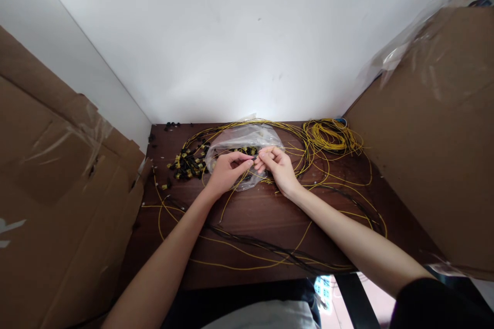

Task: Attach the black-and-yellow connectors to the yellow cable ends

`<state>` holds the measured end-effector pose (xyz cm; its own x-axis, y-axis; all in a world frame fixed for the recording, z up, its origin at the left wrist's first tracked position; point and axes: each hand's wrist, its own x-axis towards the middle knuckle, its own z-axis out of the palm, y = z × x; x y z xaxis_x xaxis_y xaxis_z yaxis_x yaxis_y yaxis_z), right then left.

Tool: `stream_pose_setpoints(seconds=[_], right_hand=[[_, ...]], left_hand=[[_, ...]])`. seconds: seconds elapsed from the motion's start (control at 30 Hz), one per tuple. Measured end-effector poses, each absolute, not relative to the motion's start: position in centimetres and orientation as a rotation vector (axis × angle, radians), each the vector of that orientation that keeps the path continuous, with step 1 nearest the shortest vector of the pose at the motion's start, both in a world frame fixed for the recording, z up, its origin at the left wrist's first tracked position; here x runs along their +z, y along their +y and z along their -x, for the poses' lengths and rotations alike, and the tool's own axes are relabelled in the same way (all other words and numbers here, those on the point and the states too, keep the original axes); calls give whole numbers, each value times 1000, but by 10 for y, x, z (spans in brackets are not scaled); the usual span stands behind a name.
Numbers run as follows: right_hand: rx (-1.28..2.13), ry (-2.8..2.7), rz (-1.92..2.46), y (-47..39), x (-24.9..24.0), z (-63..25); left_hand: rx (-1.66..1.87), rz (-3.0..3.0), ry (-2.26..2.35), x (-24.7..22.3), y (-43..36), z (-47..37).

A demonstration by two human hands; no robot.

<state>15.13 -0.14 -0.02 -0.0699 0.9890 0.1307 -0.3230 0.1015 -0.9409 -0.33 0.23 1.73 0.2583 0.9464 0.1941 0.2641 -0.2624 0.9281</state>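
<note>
While the L hand (224, 172) and R hand (281, 169) are held nearly tip to tip above a clear plastic bag (266, 136), a small dark part (254, 158) is pinched btwn the L thumb & forefinger, right at the gap where the two hands meet. The R thumb is bent in toward its forefinger, w/ the other R fingers curled loosely; whether anything is gripped there can't be told, as detail's too small. Black-and-yellow connectors (189, 164) are heaped just L of the L fingers; more pcs, partly hidden by the bag, are seen right behind the fingertips. A coil of yellow wire (328, 136) is laid well R of the R fingers, a bit farther back. Nearer the body than the fingers, loose yellow & black wires are strung across the brown tabletop (247, 211). Both hands are flanked, well off to either side, by a L cardboard sheet (57, 190) and a R cardboard sheet (436, 113); beyond the fingertips the tbl is backed by a white panel (250, 36).
</note>
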Motion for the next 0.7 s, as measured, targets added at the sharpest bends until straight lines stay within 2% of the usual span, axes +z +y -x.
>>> stream_pose_setpoints(seconds=[0.7], right_hand=[[1313, -1100, 847, -1, 0, -152]], left_hand=[[1046, -1703, 1121, 17, 2, 3]])
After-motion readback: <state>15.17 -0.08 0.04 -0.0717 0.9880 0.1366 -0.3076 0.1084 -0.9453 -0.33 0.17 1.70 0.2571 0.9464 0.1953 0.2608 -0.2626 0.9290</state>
